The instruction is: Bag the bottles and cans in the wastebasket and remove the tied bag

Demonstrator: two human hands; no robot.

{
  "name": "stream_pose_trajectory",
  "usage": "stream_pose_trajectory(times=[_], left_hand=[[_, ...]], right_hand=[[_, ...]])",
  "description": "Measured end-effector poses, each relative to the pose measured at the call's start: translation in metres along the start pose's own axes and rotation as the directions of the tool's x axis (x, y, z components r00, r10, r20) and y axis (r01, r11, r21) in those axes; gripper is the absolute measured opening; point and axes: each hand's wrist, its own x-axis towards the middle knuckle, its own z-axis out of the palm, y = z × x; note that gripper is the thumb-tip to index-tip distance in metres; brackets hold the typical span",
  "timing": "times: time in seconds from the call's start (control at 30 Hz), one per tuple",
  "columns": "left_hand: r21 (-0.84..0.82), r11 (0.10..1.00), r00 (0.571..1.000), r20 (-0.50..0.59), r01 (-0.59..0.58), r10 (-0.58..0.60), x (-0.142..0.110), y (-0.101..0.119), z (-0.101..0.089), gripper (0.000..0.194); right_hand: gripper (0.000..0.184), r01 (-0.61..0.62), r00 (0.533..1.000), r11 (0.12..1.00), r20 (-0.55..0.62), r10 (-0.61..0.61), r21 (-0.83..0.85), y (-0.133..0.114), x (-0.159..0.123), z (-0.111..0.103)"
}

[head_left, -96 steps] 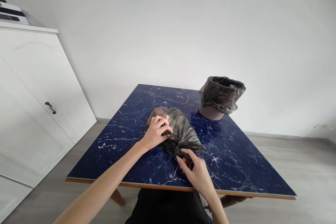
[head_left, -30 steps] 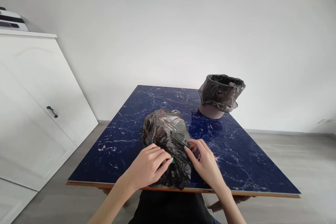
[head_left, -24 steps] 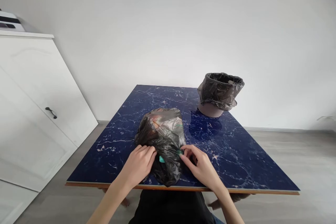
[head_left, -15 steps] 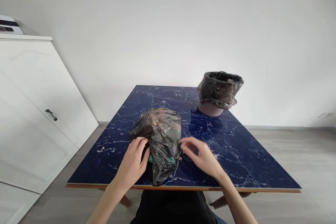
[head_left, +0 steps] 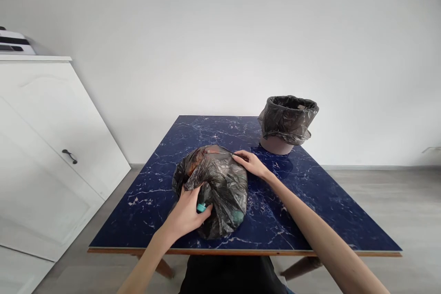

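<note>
A filled, see-through black trash bag (head_left: pixel 223 183) lies on the blue marble-patterned table, with coloured items showing dimly through the plastic. My left hand (head_left: pixel 188 213) is curled at its near left side, fingers gripping the plastic at the opening. Between that thumb and the fingers a teal cap-like piece (head_left: pixel 201 207) shows; what it belongs to is hidden in the bag. At the bag's upper right edge, my right hand (head_left: pixel 251 163) pinches the plastic between thumb and fingers.
A bin (head_left: pixel 277 144) lined with a black bag (head_left: pixel 287 121) stands at the table's back right. The table (head_left: pixel 138 220) has a wooden front edge. To the left is a white cabinet (head_left: pixel 41 147) with a white-and-black device (head_left: pixel 15 43) on top.
My right hand has moved up and away from me along the bag's right side. The bag has spread to the right, and the teal piece now shows by my left hand, which has shifted right.
</note>
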Motion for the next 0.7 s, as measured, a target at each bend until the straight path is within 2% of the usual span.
stream_pose_trajectory(times=[0.1, 0.2, 0.27, 0.4, 0.5, 0.6, 0.7], left_hand=[[0.075, 0.996, 0.999, 0.002, -0.037, 0.037, 0.015, -0.008, -0.002, 0.057], [0.118, 0.991, 0.998, -0.01, -0.065, 0.067, 0.025, -0.014, -0.002, 0.064], [0.083, 0.992, 0.995, -0.002, -0.096, 0.096, 0.027, -0.014, -0.005, 0.064], [-0.064, 0.997, 1.0, 0.005, -0.029, 0.03, 0.025, -0.006, -0.026, 0.065], [-0.159, 0.986, 0.999, -0.01, 0.041, -0.043, 0.025, 0.0, -0.049, 0.064], [-0.286, 0.954, 0.986, -0.109, 0.094, -0.13, 0.028, 0.001, -0.068, 0.058], [-0.53, 0.843, 0.951, -0.203, 0.092, -0.232, 0.034, -0.004, -0.078, 0.055]], right_hand=[[0.046, -0.011, 0.998, 1.0, -0.057, 0.011, 0.009, 0.004, -0.014, -0.009], [0.05, -0.029, 0.989, 0.999, -0.144, 0.033, 0.036, 0.007, -0.03, -0.024], [0.052, -0.047, 0.977, 0.997, -0.204, 0.06, 0.066, 0.011, -0.04, -0.036], [0.051, -0.094, 0.925, 0.984, -0.351, 0.142, 0.15, 0.024, -0.058, -0.064], [0.05, -0.109, 0.847, 0.966, -0.488, 0.213, 0.234, 0.037, -0.062, -0.079], [0.049, -0.112, 0.776, 0.94, -0.563, 0.285, 0.322, 0.047, -0.06, -0.086], [0.047, -0.114, 0.743, 0.916, -0.579, 0.336, 0.385, 0.054, -0.058, -0.087]])
